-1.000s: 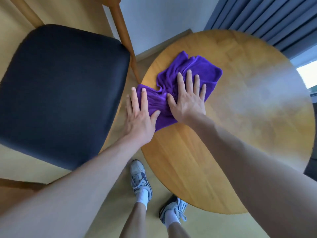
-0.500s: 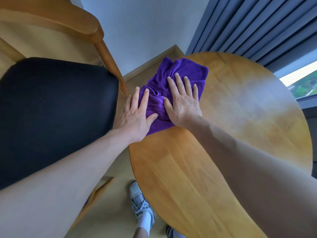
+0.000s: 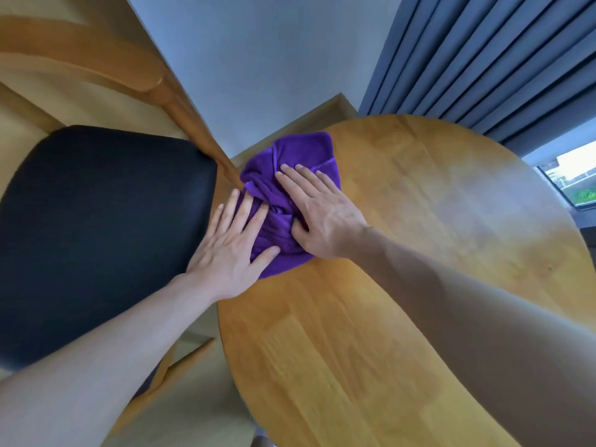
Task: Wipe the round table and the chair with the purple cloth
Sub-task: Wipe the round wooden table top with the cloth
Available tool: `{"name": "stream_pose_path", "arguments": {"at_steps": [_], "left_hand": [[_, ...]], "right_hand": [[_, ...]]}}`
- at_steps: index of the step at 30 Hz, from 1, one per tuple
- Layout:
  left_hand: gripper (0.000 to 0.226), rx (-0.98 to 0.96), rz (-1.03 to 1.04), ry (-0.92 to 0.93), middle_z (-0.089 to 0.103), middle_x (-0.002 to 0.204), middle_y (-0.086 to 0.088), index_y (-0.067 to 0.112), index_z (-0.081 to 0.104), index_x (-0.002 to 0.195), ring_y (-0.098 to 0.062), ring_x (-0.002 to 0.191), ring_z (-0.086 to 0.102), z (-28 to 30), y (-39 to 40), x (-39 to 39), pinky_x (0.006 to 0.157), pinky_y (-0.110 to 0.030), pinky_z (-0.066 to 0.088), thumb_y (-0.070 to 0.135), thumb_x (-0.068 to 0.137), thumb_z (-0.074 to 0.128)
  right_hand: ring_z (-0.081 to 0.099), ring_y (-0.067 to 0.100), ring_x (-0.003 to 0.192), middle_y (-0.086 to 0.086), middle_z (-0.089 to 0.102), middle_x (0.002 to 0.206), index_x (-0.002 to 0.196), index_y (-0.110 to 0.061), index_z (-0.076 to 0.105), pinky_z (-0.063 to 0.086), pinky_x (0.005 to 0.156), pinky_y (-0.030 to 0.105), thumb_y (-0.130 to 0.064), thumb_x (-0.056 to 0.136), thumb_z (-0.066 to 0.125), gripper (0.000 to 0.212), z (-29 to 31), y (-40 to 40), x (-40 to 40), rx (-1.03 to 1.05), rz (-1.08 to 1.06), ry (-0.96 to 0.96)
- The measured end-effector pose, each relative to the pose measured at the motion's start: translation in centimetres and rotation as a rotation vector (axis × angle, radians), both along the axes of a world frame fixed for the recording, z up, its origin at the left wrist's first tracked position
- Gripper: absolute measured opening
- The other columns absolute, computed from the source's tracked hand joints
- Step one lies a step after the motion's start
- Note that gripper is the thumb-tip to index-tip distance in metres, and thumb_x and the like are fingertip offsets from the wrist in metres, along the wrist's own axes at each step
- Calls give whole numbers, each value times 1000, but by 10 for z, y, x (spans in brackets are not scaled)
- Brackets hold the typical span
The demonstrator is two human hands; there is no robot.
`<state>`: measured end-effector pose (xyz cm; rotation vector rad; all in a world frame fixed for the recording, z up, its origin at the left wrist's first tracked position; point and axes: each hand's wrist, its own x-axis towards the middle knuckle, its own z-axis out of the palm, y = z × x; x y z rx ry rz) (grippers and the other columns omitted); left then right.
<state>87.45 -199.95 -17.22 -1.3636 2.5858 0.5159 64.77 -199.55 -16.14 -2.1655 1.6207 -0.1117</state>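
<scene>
A bunched purple cloth [image 3: 290,162] lies at the far left edge of the round wooden table [image 3: 403,285]. My left hand [image 3: 232,250] presses flat on the cloth's left side with straight fingers. My right hand [image 3: 322,214] lies flat on the cloth's right side, fingers spread and pointing away from me. To the left of the table stands the chair, with a black padded seat [image 3: 96,227] and a wooden backrest [image 3: 96,56]. The cloth's middle is hidden under my hands.
A white wall [image 3: 258,59] rises behind the table and chair. Dark grey curtains [image 3: 483,59] hang at the back right beside a window [image 3: 574,179]. A wooden chair post [image 3: 200,137] runs close to the cloth's left side. Pale floor shows below the chair.
Both hands have pushed the cloth away from me along the table's left edge, and it has bunched up tighter. The view has tilted upward, so my feet are out of sight.
</scene>
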Motion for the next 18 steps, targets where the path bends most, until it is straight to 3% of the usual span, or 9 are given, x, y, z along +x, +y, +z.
{"name": "stream_pose_path", "arguments": {"at_steps": [9,18], "left_hand": [[81,-77,112,-43,-16,174,-3,28,-5,166,-25,159,-20,0,-33,-111,129,-46,-9,67,99,18],[78,-78,-30,-12,-15,174,-6,26,-3,166,-27,160,-17,0,-28,-238,129,-47,-9,60,105,31]], "right_hand": [[-2,19,158,-1,4,172,164,-17,6,-3,128,40,-41,97,37,78,-2,-27,-94,11,-214,32],[-1,18,158,-3,8,172,163,-19,14,-2,128,41,-33,95,42,75,1,21,-198,16,-534,-23]]}}
